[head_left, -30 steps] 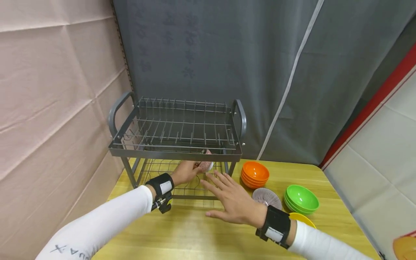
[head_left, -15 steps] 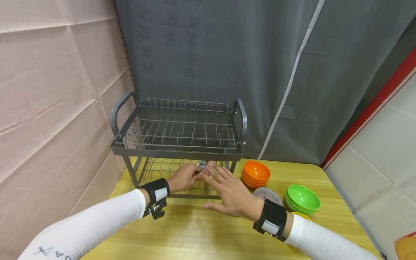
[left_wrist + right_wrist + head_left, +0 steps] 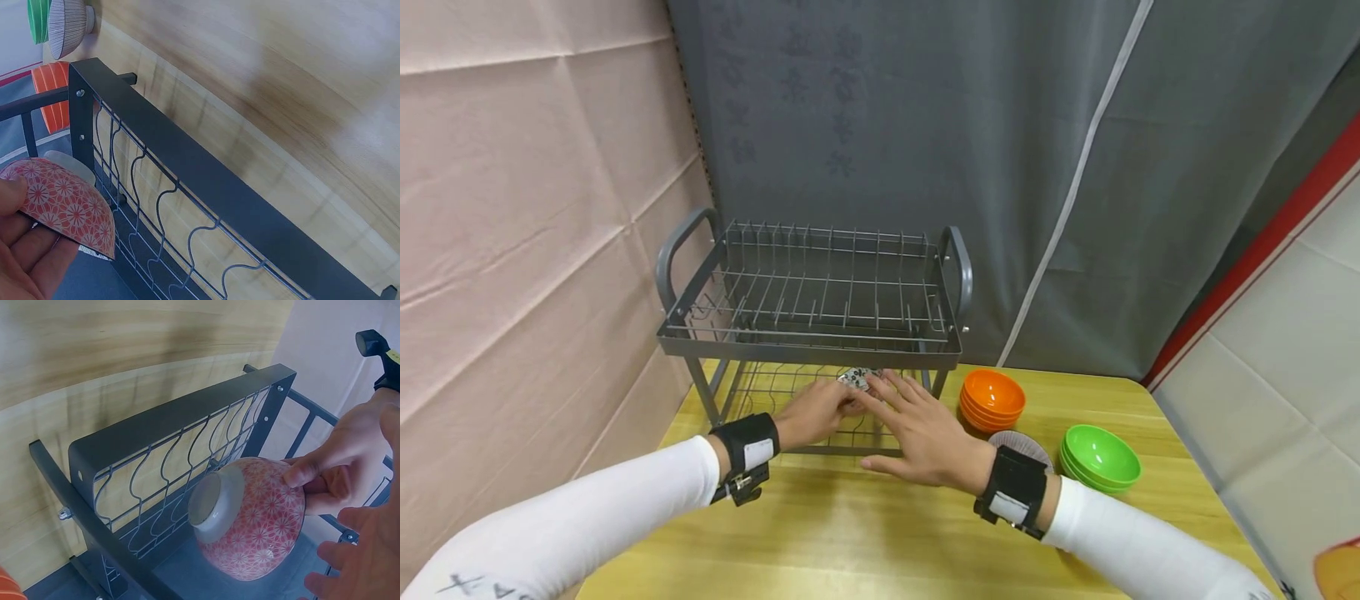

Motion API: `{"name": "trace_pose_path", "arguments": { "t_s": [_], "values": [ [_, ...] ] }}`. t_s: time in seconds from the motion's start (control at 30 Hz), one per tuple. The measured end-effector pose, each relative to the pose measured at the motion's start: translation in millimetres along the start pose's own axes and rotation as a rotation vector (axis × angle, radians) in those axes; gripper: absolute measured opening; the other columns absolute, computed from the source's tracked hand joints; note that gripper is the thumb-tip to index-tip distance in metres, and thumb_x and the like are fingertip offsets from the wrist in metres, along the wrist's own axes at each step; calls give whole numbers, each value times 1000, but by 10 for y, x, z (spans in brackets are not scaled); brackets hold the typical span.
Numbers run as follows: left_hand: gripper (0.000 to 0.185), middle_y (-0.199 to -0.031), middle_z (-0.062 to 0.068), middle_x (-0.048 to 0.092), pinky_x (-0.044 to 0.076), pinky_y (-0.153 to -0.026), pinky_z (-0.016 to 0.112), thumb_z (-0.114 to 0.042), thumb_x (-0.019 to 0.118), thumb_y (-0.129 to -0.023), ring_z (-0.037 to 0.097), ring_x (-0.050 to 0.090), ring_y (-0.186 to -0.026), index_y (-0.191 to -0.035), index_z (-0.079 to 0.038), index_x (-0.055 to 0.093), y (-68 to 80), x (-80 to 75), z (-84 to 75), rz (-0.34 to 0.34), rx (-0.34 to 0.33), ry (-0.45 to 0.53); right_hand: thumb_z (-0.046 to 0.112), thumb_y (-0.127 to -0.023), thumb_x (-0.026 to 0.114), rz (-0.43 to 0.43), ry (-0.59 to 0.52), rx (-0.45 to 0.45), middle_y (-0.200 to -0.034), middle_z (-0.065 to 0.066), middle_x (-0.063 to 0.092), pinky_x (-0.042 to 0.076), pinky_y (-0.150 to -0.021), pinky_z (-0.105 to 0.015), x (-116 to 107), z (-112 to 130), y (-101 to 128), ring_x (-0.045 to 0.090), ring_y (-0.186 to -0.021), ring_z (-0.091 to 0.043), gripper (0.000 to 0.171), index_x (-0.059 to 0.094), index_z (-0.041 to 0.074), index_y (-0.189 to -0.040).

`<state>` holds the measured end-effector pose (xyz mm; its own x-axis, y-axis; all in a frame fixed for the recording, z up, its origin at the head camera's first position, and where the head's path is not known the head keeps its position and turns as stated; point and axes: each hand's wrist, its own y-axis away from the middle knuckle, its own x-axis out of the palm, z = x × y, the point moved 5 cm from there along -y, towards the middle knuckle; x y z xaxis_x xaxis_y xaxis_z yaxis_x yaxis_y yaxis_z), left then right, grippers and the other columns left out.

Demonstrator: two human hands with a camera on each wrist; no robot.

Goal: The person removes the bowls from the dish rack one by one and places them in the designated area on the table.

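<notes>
Two-tier dark grey metal wire dish rack [image 3: 808, 333] at back of yellow wooden table [image 3: 865, 542]. Red flower-patterned ceramic bowl [image 3: 250, 519] tilted inside lower tier, just behind front rail. Left hand [image 3: 816, 410] grips rim. Right hand [image 3: 925, 429] flat, fingers spread, probably touching bowl.

I judge this a staged kitchen set: dish rack [image 3: 808, 292] and bowls [image 3: 991, 398] on a counter [image 3: 850, 533], curtained backdrop [image 3: 925, 125] beyond my fingers.
</notes>
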<state>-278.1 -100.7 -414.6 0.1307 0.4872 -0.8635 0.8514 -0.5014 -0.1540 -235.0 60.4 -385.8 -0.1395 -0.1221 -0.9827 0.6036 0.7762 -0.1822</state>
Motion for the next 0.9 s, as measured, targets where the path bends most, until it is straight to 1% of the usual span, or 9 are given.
{"name": "trace_pose_path", "arguments": {
  "t_s": [0.1,0.2,0.3,0.4,0.47,0.53,0.63,0.8,0.9],
  "values": [
    [26,-68,-2,64,28,-46,17,-1,56,-100,4,44,-49,-111,-14,76,40,-32,-2,4,-4,-37,69,-94,51,25,-10,6,-168,-12,28,26,-126,-55,10,6,-33,25,-155,-37,89,22,22,-163],
    [23,-66,-4,62,26,-46,17,-5,58,-101,4,41,-48,-111,-12,76,81,-55,-7,2,-2,-59,68,-96,49,59,-19,15,-169,-11,26,24,-127,-53,35,8,-65,23,-156,-35,85,23,22,-163],
    [19,-65,-4,62,26,-46,17,-9,60,-101,3,40,-47,-110,-11,77,124,-70,-19,-2,31,-98,66,-98,47,86,-15,12,-169,-9,25,24,-127,-52,63,16,-106,22,-157,-34,82,24,21,-163],
    [17,-61,-5,59,24,-44,17,-12,62,-100,3,38,-45,-107,-11,78,162,-74,-18,3,55,-165,63,-99,49,87,4,-8,-168,-10,28,27,-126,-53,79,28,-148,25,-156,-34,80,26,19,-162],
    [17,-57,-7,55,24,-43,17,-14,62,-100,2,37,-44,-108,-12,78,182,-68,-10,14,63,-206,62,-99,50,85,19,-23,-167,-12,30,29,-125,-54,95,38,-173,27,-155,-35,81,28,16,-161],
    [18,-54,-8,52,22,-42,17,-15,63,-100,2,35,-42,-110,-13,78,196,-61,-3,29,62,-232,61,-99,51,82,28,-35,-166,-14,32,30,-124,-55,114,44,-192,28,-155,-36,81,30,13,-160],
    [17,-54,-9,50,21,-42,17,-14,64,-99,2,34,-42,-109,-15,78,208,-64,-13,34,77,-270,61,-99,51,89,46,-44,-165,-14,34,30,-124,-55,150,43,-215,29,-154,-36,81,31,12,-160],
    [17,-54,-8,47,20,-43,19,-11,66,-97,4,33,-44,-106,-17,79,225,-89,-42,29,98,-326,55,-101,51,83,77,-51,-162,-13,40,29,-126,-51,178,42,-267,32,-153,-35,73,36,11,-158],
    [19,-54,-8,48,22,-43,19,-7,67,-95,4,33,-45,-106,-17,79,239,-100,-59,28,104,-347,50,-103,49,93,98,-57,-162,-12,41,28,-127,-49,184,48,-306,33,-153,-34,68,38,10,-157]
  ]
}}
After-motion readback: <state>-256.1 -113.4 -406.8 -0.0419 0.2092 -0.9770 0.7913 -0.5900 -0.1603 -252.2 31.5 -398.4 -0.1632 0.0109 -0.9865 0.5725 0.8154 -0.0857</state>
